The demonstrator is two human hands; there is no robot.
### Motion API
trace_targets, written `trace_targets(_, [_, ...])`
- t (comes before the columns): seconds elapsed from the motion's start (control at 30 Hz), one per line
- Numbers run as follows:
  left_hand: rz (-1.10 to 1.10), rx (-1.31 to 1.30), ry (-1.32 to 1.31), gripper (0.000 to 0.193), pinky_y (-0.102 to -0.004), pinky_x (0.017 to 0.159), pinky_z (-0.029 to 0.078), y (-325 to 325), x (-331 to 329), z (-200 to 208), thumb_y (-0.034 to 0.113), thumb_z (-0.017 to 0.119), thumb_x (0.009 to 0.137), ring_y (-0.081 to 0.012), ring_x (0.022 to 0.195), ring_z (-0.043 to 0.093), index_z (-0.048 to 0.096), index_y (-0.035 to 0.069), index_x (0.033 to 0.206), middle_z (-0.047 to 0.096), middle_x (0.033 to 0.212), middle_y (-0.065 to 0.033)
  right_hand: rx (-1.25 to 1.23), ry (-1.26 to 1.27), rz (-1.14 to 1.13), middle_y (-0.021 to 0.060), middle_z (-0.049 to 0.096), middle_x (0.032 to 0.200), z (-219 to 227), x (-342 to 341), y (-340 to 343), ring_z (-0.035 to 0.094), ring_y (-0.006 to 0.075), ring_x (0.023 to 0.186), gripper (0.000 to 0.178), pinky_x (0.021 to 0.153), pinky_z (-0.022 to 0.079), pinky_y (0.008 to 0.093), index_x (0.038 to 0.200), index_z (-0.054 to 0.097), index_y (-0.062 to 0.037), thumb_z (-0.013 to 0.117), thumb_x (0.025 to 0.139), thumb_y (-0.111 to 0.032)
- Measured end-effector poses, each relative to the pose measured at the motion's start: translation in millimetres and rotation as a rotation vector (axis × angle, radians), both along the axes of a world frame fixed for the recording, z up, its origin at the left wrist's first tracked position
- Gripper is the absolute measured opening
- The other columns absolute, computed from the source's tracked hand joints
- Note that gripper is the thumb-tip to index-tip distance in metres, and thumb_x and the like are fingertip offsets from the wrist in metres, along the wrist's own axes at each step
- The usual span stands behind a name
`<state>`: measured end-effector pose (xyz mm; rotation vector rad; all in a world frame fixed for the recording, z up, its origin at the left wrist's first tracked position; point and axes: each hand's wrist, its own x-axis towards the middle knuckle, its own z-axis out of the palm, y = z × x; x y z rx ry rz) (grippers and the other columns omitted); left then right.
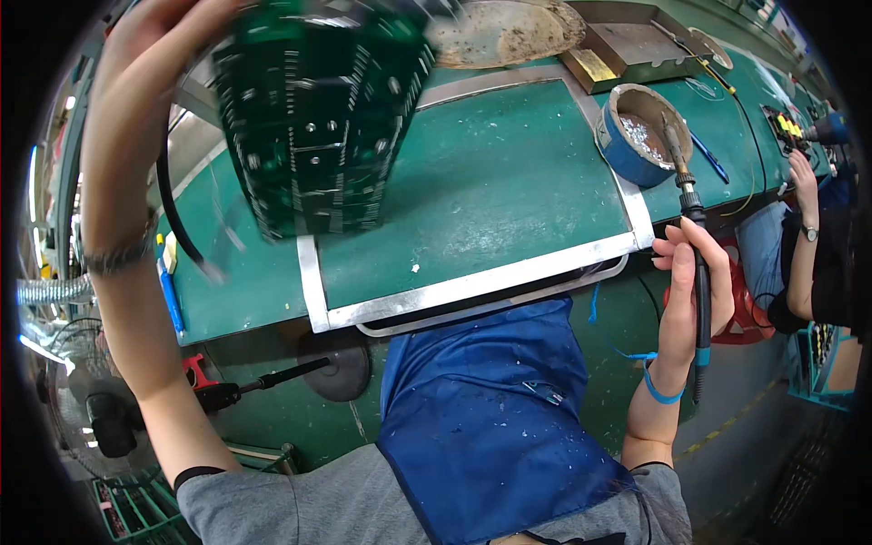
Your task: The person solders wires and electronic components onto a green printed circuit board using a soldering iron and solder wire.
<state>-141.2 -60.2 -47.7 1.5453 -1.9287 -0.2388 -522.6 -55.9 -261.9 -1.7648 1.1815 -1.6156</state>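
Observation:
A green circuit board panel (318, 127) with rows of shiny solder points hangs raised over the left of the bench, blurred by motion. My left hand (173, 32) grips it near its top left corner; the fingertips are partly cut off or smeared. In my right hand (695, 282) is a soldering iron (702, 309), held like a pen with its cable end downward. Its tip reaches up into a round blue tub (627, 163), whose inside holds silvery solder scraps. A blue wrist strap (661, 391) circles my right wrist.
A metal frame (481, 286) borders the green bench top (490, 182). Behind stand a metal tray (627, 45) and a stained oval pad (509, 32). A blue pen (710, 158) lies right of the tub. Another person's hand (803, 186) works at the far right.

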Motion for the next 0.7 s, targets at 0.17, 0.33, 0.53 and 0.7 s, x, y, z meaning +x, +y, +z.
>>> trace_targets(0.17, [-0.168,-0.142,-0.625,0.015,-0.0321,0.069,0.049,-61.6,-83.7,-75.4,0.019,0.068,0.082,-0.0218,0.08,0.061,0.066,0.004,0.085,0.064,0.08,-0.0082,-0.049,-0.062,-0.067,0.0177,0.066,0.099,-0.7,0.1,-2.9,0.067,0.0194,0.081,0.024,0.068,0.055,0.0269,0.116,0.059,0.0046,0.052,0.096,-0.007])
trace_targets(0.33, [-0.341,-0.141,-0.647,0.011,-0.0374,0.069,0.05,-54.0,-125.2,-135.9,0.01,0.067,0.074,-0.0287,0.082,0.058,0.06,0.003,0.071,0.06,0.074,-0.0108,-0.052,-0.206,-0.048,0.0224,0.064,0.105,3.7,23.6,-15.0,0.067,0.0218,0.082,0.036,0.069,0.055,0.0287,0.126,0.05,0.0059,0.046,0.101,-0.019])
trace_targets(0.53, [-0.233,-0.334,-0.568,0.008,-0.0292,0.062,0.048,-27.2,-149.0,-148.7,0.009,0.061,0.063,-0.0243,0.08,0.054,0.055,0.004,0.066,0.054,0.072,-0.0083,0.004,-0.319,-0.016,0.022,0.058,0.112,-5.9,73.2,-30.0,0.064,0.028,0.098,0.042,0.08,0.056,0.0373,0.123,0.048,0.0062,0.046,0.1,-0.029])
trace_targets(0.7, [-0.215,-0.453,-0.559,0.012,-0.0246,0.059,0.044,3.5,-150.4,-159.4,0.015,0.06,0.065,-0.0205,0.077,0.052,0.056,0.005,0.07,0.049,0.072,-0.0045,0.116,-0.337,0.102,0.0213,0.056,0.115,-8.6,101.3,-13.4,0.061,0.0267,0.102,0.047,0.089,0.049,0.0384,0.126,0.044,0.0047,0.042,0.101,-0.035])
